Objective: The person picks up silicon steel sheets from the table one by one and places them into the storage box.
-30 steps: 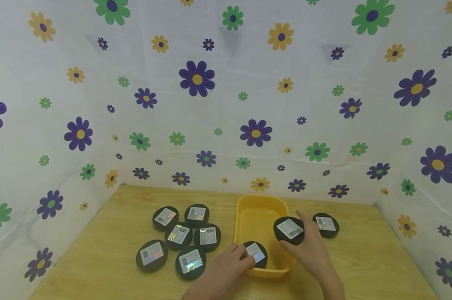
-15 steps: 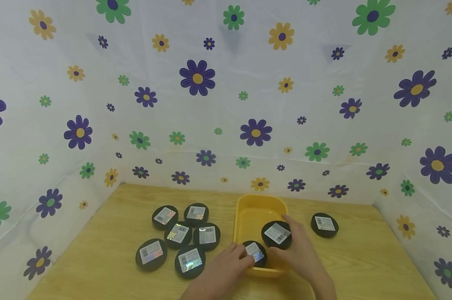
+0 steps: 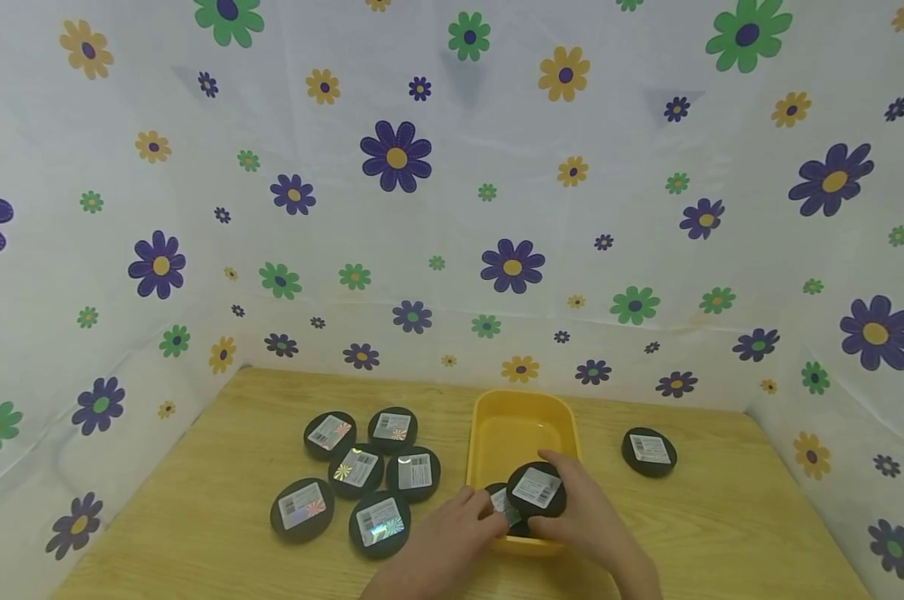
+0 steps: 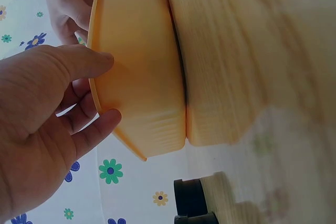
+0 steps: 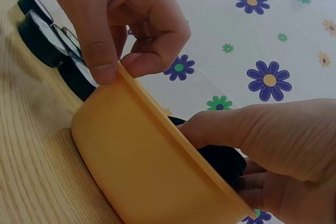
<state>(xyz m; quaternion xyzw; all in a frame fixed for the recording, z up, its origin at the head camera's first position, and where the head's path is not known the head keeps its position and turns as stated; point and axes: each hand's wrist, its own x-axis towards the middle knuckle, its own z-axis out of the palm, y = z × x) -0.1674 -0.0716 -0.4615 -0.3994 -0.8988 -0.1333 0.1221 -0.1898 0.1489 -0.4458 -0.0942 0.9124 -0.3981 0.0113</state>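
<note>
A yellow plastic tub (image 3: pixel 522 429) stands on the table, and my left hand (image 3: pixel 455 533) pinches its near left rim. The right wrist view shows the left thumb outside the rim and the fingers over it. My right hand (image 3: pixel 597 529) grips a flat round black puck-like disc (image 3: pixel 536 490) with a white label, between thumb and fingers. It is over the tub's near end, low enough that the wall (image 5: pixel 142 156) partly hides it in the right wrist view. Another black disc (image 3: pixel 500 502) lies inside the tub, partly covered by the held one.
Several like discs with labels lie left of the tub, the closest a disc (image 3: pixel 414 473) near its wall. One lone disc (image 3: pixel 650 451) lies to the right. The wooden table (image 3: pixel 197 500) ends at a flower-patterned white curtain (image 3: pixel 452 208) on three sides.
My right hand has carried its disc left and toward me, from the tub's right side to over the disc inside, overlapping it. The left hand has stayed on the rim.
</note>
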